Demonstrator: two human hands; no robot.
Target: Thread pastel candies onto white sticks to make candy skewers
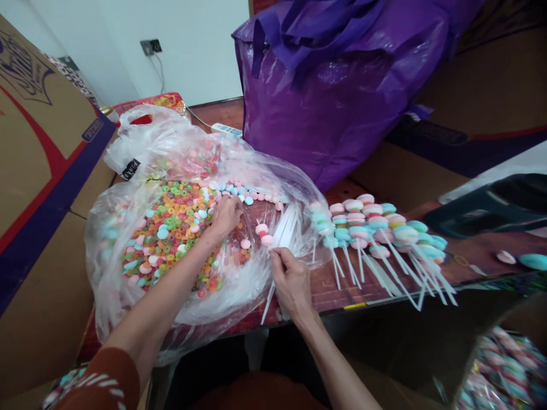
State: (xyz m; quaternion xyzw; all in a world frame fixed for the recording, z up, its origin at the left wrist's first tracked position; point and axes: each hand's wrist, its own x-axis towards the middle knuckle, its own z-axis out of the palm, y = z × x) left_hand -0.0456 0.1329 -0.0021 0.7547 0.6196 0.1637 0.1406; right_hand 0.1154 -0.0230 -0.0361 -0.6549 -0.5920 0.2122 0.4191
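My left hand (pixel 226 216) is over the loose candy in a large clear plastic bag (pixel 222 307), fingers curled down at the edge of the pile; what they hold, if anything, is hidden. Ring-shaped gummies (pixel 175 208) and pastel button-shaped candies (pixel 233 188) make up the pile. Between thumb and fingers, my right hand (pixel 294 282) pinches a candy skewer (pixel 263 233), a white stick with a few pink and red pieces near its upper end. Just behind that hand, a bundle of white sticks (pixel 287 228) rests on the plastic.
Several filled candy skewers (pixel 376 225) lie at the table's right, sticks toward the front edge. A purple bag (pixel 342 108) stands behind them. Cardboard boxes (pixel 43 142) flank the table. A dark green tool (pixel 491 205) and two loose candies (pixel 532 261) are far right.
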